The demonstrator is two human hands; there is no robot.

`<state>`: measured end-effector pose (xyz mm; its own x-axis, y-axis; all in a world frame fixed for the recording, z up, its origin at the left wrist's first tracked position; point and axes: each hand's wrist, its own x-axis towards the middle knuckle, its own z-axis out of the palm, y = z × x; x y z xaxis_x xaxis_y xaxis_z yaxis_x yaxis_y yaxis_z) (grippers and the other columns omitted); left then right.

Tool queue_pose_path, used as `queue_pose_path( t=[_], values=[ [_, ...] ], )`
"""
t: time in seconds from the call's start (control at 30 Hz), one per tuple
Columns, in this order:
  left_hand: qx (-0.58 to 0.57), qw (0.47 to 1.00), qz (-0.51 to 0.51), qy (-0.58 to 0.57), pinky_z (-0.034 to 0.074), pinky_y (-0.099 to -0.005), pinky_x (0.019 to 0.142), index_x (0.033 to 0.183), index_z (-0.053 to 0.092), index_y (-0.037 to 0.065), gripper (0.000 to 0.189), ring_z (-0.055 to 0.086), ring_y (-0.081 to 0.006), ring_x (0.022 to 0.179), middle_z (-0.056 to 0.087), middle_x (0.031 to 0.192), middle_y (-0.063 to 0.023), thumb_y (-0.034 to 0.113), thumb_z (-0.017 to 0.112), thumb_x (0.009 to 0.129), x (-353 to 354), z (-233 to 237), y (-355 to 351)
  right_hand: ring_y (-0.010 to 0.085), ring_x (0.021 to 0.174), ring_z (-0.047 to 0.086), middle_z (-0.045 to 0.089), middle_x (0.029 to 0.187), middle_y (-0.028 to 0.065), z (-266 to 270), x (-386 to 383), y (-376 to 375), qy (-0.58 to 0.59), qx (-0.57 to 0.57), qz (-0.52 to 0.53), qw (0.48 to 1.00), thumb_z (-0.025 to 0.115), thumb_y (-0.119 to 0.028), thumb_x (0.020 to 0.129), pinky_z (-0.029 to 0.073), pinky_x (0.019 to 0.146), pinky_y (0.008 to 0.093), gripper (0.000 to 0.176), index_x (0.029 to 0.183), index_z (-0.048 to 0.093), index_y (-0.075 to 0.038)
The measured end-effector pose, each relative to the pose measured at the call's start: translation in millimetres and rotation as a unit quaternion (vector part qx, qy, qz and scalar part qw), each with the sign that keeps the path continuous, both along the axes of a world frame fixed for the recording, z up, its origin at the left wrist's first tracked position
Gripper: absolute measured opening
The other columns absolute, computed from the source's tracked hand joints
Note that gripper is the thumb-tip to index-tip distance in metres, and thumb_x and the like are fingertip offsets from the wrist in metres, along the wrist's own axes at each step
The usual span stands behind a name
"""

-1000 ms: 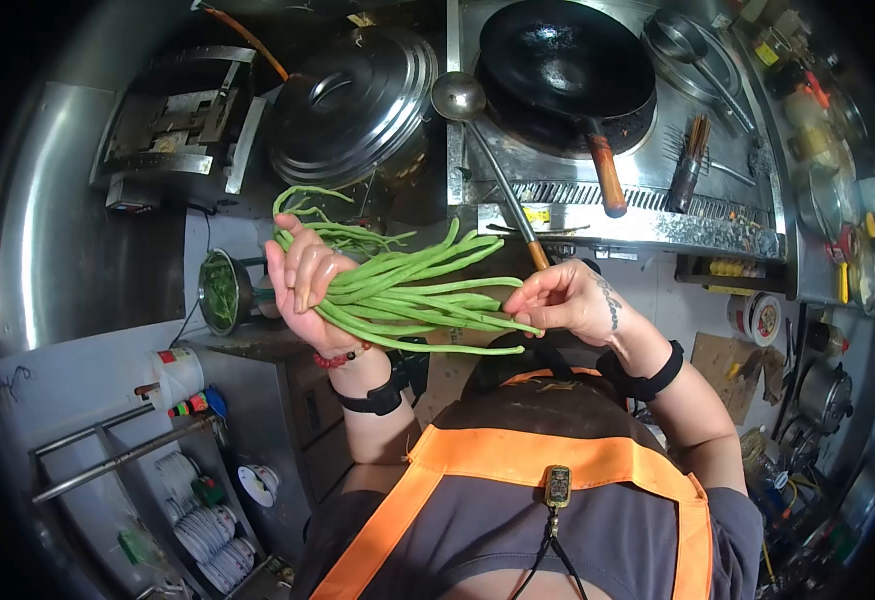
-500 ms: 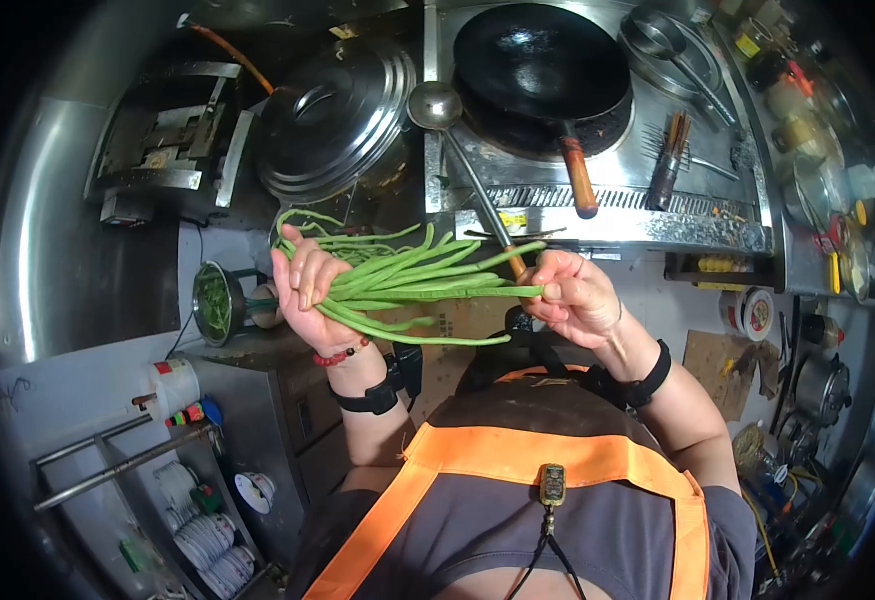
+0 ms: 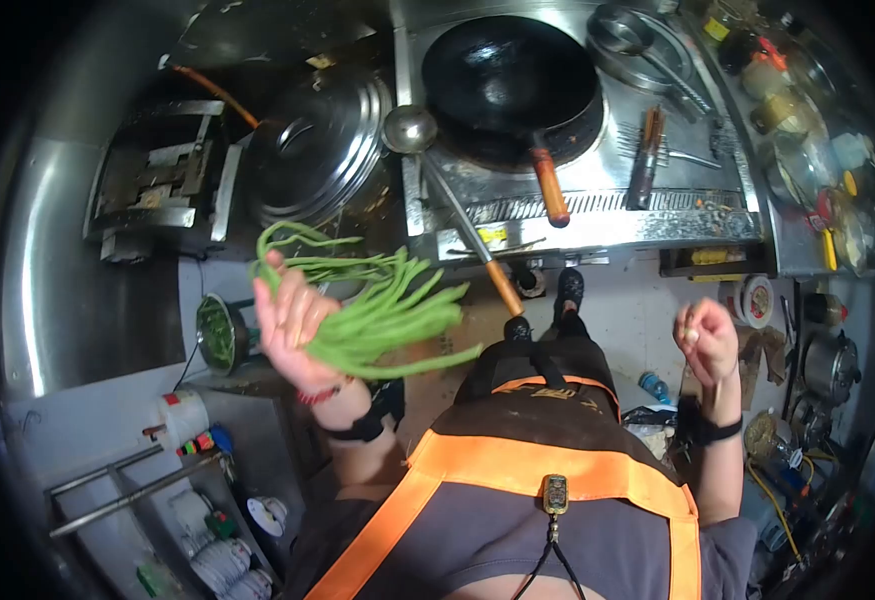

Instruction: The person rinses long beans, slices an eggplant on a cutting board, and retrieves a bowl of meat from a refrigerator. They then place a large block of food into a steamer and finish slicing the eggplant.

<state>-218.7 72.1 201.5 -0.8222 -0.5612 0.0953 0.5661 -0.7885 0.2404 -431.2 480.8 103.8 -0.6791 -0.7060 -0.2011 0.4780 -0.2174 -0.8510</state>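
Note:
My left hand [image 3: 295, 322] is wrapped round a bunch of long green beans [image 3: 382, 325]. Their loose ends fan out to the right and are smeared by motion, while some stalks loop above the hand. Well apart from the bunch, on the right, my right hand [image 3: 707, 342] is raised with its fingers curled together in a pinch. A small pale spot shows at its fingertips, too small to name. Between the hands and the stove, a ladle [image 3: 457, 205] with a wooden handle end lies across the stove's front edge.
A black wok [image 3: 512, 85] sits on the stove, its wooden handle toward me. Left of it stands a large lidded pot [image 3: 307, 150]. A bowl of chopped greens [image 3: 219, 335] is at far left. Stacked dishes [image 3: 222, 565] stand lower left.
My right hand has left the bean ends and moved right and down. My left hand has shifted slightly left with the bunch, whose ends now swing lower. The view has shifted a little.

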Motion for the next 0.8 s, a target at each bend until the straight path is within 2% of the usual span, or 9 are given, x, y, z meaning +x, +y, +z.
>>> queue_pose_path(
  t=[0.07,0.17,0.27,0.33,0.4,0.43,0.5,0.63,0.8],
  values=[
    [-0.016,1.0,-0.024,-0.005,0.033,-0.0205,0.042,0.123,0.039,-0.001,0.038,0.037,-0.0053,0.042,0.041,0.069,-0.0003,0.029,0.033,0.101,-3.8,29.5,12.5,0.0095,0.057,0.055,0.059,0.068,0.0063,-45.8,12.2,87.3,-0.011,0.286,-0.021,0.958,0.069,-0.01,0.079,0.04,0.044,0.0194,0.015,0.074,0.056,-0.004],
    [-0.065,0.991,-0.102,0.052,0.035,-0.0207,0.039,0.127,0.031,0.001,0.041,0.04,-0.0059,0.042,0.039,0.067,-0.001,0.033,0.03,0.101,-18.8,73.6,29.5,0.0154,0.067,0.063,0.066,0.075,0.0131,-108.3,52.8,203.4,0.046,0.67,0.041,0.739,0.064,-0.01,0.078,0.049,0.054,0.0277,0.013,0.083,0.063,0.003],
    [-0.137,0.973,-0.158,0.098,0.035,-0.0206,0.031,0.124,0.027,0.003,0.031,0.041,-0.0077,0.038,0.043,0.065,-0.0045,0.024,0.032,0.101,-45.3,116.9,59.0,0.0226,0.075,0.065,0.067,0.083,0.0172,-130.8,35.7,257.9,0.253,0.696,-0.019,0.672,0.061,-0.01,0.076,0.052,0.067,0.0327,0.025,0.096,0.062,0.005],
    [-0.18,0.949,-0.232,0.116,0.035,-0.0205,0.029,0.119,0.027,0.004,0.024,0.042,-0.0085,0.035,0.044,0.063,-0.0062,0.018,0.034,0.1,-66.4,144.9,74.2,0.0263,0.082,0.065,0.067,0.09,0.0189,-155.9,-21.9,275.9,0.315,0.642,-0.089,0.693,0.062,-0.012,0.074,0.05,0.076,0.034,0.035,0.106,0.06,0.002],
    [-0.208,0.927,-0.28,0.136,0.034,-0.0203,0.028,0.115,0.026,0.005,0.02,0.042,-0.0092,0.033,0.045,0.061,-0.0074,0.014,0.036,0.1,-88.9,164.9,94.2,0.0282,0.089,0.064,0.065,0.096,0.0194,-95.1,-87.3,207.2,0.338,0.646,-0.073,0.681,0.063,-0.015,0.076,0.049,0.078,0.0346,0.04,0.112,0.058,0.001],
    [-0.213,0.924,-0.289,0.134,0.034,-0.0201,0.028,0.114,0.026,0.006,0.019,0.042,-0.0093,0.033,0.044,0.061,-0.0073,0.015,0.035,0.1,-100.2,172.3,105.8,0.0294,0.089,0.064,0.065,0.095,0.02,-132.8,-133.2,211.7,0.392,0.579,-0.137,0.702,0.064,-0.017,0.075,0.049,0.078,0.0357,0.041,0.111,0.058,0.0],
    [-0.224,0.916,-0.308,0.124,0.034,-0.0197,0.028,0.113,0.026,0.006,0.018,0.042,-0.0096,0.034,0.044,0.061,-0.007,0.016,0.035,0.1,-126.4,184.5,130.6,0.0298,0.092,0.064,0.065,0.1,0.0207,-91.8,-198.2,144.2,0.421,0.578,-0.124,0.689,0.062,-0.019,0.078,0.049,0.082,0.0348,0.044,0.115,0.055,0.002],
    [-0.244,0.906,-0.341,0.064,0.034,-0.0178,0.033,0.116,0.027,0.004,0.023,0.044,-0.0081,0.036,0.043,0.059,-0.0019,0.019,0.035,0.101,-198.6,184.0,179.6,0.0298,0.1,0.062,0.064,0.107,0.0202,-110.5,-331.6,48.7,0.33,0.491,-0.187,0.784,0.066,-0.015,0.074,0.049,0.086,0.0349,0.04,0.112,0.06,-0.001],
    [-0.134,0.944,-0.3,-0.045,0.029,-0.0194,0.034,0.116,0.035,-0.008,0.033,0.041,-0.0059,0.037,0.043,0.057,-0.0019,0.014,0.048,0.095,-312.3,151.9,237.8,0.0374,0.105,0.057,0.06,0.109,0.026,-140.4,-442.7,-15.9,0.402,0.504,-0.209,0.735,0.059,-0.021,0.08,0.045,0.092,0.04,0.035,0.106,0.061,0.001]
  ],
)
